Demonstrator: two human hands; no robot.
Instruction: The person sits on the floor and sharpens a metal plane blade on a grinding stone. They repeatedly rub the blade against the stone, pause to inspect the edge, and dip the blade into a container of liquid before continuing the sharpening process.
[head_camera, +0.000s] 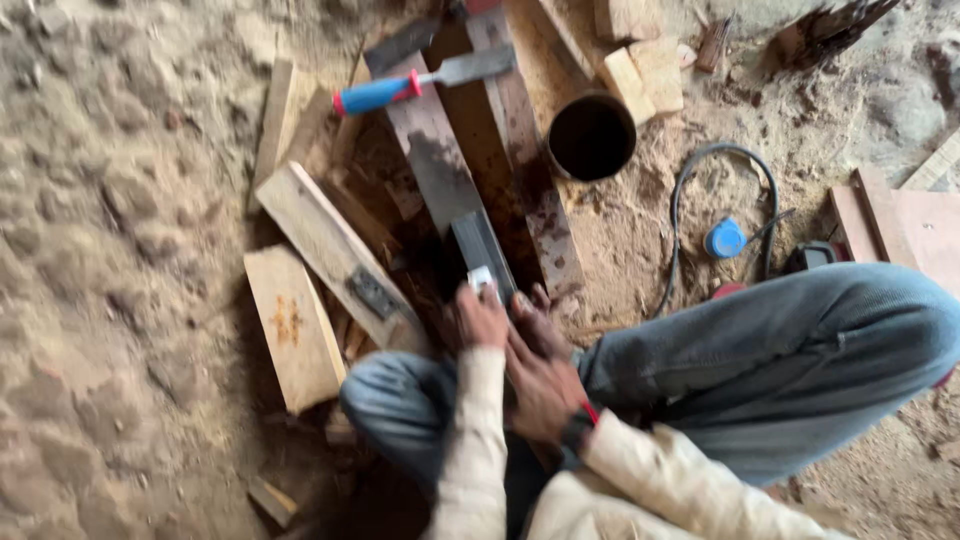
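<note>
Left grip (482, 318) pinches a small pale block (481, 278) against the dark plank (484, 250), steadying it; right hand (540, 372) lies flat alongside, clamped on nothing; chisel (425, 80) rests beyond on the floor.

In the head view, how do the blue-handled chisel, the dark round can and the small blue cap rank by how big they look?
Largest to smallest, as they appear:
1. Blue-handled chisel, the longest of the three.
2. Dark round can, shorter but much wider; by area it may rival the chisel.
3. Small blue cap, clearly smallest.
All lie at a similar distance from the camera.
</note>
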